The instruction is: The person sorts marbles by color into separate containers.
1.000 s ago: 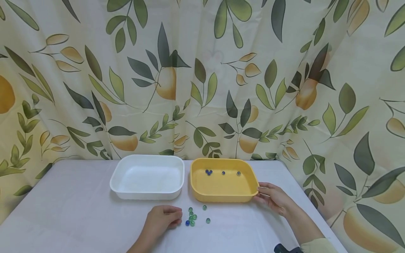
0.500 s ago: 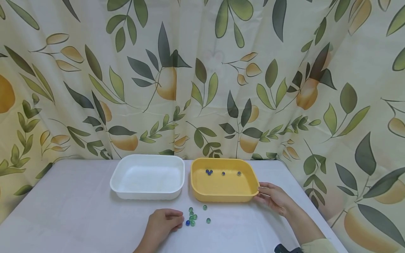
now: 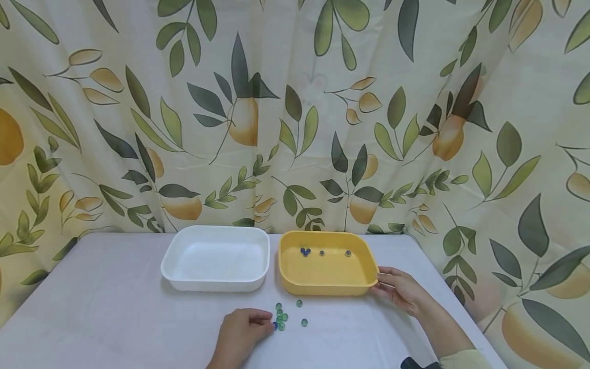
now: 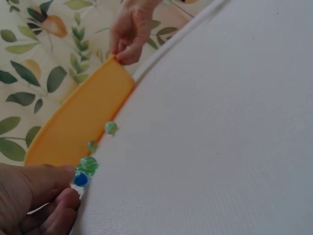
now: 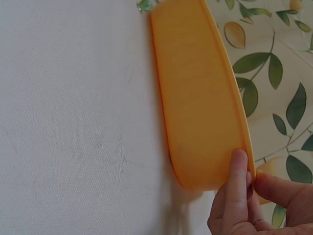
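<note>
In the head view my left hand (image 3: 244, 333) is at the near edge of a cluster of green glass marbles (image 3: 279, 312). Its fingertips reach a blue marble (image 3: 275, 326), partly covering it. The left wrist view shows thumb and fingers apart beside that blue marble (image 4: 81, 179); a firm hold cannot be made out. My right hand (image 3: 400, 291) grips the right front corner of a yellow tray (image 3: 327, 290), pinching its rim between thumb and fingers, as the right wrist view confirms. Several dark blue marbles (image 3: 305, 251) lie inside that tray.
A white tray (image 3: 214, 286) stands left of the yellow one. Two green marbles, one near the yellow tray (image 3: 299, 303) and one farther right (image 3: 304, 322), lie apart from the cluster. Behind the white-covered table (image 3: 115, 307) hangs a leaf-patterned curtain (image 3: 295, 169).
My left hand has moved right and slightly nearer to me, up to the blue marble. One marble in the yellow tray has rolled a little left. The right hand keeps its hold.
</note>
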The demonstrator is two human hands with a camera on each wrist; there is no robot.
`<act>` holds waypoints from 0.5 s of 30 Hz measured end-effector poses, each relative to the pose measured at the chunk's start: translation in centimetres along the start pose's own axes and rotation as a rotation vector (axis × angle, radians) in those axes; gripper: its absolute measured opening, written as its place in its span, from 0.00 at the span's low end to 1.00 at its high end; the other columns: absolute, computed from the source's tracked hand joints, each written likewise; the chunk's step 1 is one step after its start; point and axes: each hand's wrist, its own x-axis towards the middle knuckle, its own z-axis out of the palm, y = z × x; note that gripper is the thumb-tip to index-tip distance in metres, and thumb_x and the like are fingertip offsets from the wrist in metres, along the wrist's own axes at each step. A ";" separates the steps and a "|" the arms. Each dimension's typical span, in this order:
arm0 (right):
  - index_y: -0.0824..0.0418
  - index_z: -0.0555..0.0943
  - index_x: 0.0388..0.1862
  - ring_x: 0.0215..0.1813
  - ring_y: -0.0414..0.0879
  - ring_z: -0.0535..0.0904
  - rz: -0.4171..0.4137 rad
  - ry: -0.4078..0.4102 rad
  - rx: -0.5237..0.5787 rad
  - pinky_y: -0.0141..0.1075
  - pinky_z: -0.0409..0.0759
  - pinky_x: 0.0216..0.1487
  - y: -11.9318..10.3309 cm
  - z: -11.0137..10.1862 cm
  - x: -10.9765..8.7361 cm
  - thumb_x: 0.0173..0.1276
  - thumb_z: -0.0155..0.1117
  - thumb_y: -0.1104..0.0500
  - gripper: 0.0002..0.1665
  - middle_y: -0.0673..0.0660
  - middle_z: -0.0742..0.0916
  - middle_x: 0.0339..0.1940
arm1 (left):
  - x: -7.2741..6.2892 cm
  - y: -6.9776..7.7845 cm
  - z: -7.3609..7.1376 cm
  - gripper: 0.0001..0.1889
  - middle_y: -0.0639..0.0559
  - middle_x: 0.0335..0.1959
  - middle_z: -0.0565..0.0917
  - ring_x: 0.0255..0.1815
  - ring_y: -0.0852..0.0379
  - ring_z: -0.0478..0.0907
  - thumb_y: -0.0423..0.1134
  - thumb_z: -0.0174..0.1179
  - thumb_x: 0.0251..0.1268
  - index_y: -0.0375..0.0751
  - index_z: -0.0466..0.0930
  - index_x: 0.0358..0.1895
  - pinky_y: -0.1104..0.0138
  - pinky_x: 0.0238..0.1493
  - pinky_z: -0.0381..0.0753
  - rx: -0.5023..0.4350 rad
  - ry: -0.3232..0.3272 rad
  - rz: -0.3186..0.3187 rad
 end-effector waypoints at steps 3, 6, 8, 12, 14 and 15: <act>0.75 0.53 0.72 0.42 0.43 0.83 0.001 0.000 -0.003 0.36 0.86 0.50 0.0 0.0 -0.1 0.75 0.53 0.68 0.33 0.59 0.81 0.45 | -0.1 0.0 0.2 0.12 0.61 0.28 0.86 0.30 0.64 0.82 0.42 0.74 0.51 0.47 0.88 0.40 0.62 0.38 0.84 0.007 0.004 0.026; 0.75 0.53 0.73 0.42 0.43 0.83 0.004 0.006 -0.004 0.36 0.86 0.50 0.0 0.1 -0.1 0.75 0.53 0.68 0.33 0.59 0.81 0.45 | -0.1 -0.1 0.4 0.12 0.62 0.27 0.85 0.29 0.65 0.82 0.41 0.75 0.50 0.46 0.88 0.39 0.63 0.38 0.84 0.018 0.006 0.055; 0.74 0.52 0.73 0.42 0.43 0.83 0.008 0.009 -0.005 0.36 0.86 0.51 -0.1 0.1 -0.2 0.75 0.54 0.67 0.34 0.59 0.81 0.46 | -0.1 -0.1 0.6 0.12 0.62 0.27 0.86 0.29 0.65 0.82 0.41 0.75 0.49 0.46 0.88 0.39 0.63 0.38 0.84 0.029 0.012 0.067; 0.73 0.52 0.74 0.43 0.44 0.83 0.019 0.030 -0.008 0.38 0.85 0.52 -0.1 0.2 -0.1 0.75 0.55 0.66 0.35 0.60 0.80 0.49 | 0.0 0.0 0.9 0.12 0.62 0.26 0.85 0.28 0.66 0.82 0.41 0.76 0.48 0.47 0.88 0.38 0.61 0.39 0.85 0.055 0.037 0.056; 0.73 0.52 0.74 0.43 0.44 0.83 0.022 0.032 -0.015 0.37 0.85 0.52 -0.1 0.2 -0.1 0.75 0.54 0.66 0.35 0.61 0.80 0.49 | 0.0 0.2 1.0 0.12 0.63 0.26 0.85 0.28 0.66 0.82 0.41 0.76 0.47 0.48 0.88 0.37 0.61 0.39 0.85 0.066 0.047 0.042; 0.72 0.52 0.74 0.43 0.44 0.83 0.022 0.033 -0.017 0.37 0.85 0.52 -0.1 0.2 0.0 0.75 0.54 0.65 0.35 0.61 0.80 0.49 | 0.0 0.2 1.1 0.12 0.63 0.26 0.85 0.27 0.66 0.82 0.40 0.76 0.46 0.48 0.88 0.37 0.61 0.38 0.85 0.073 0.054 0.040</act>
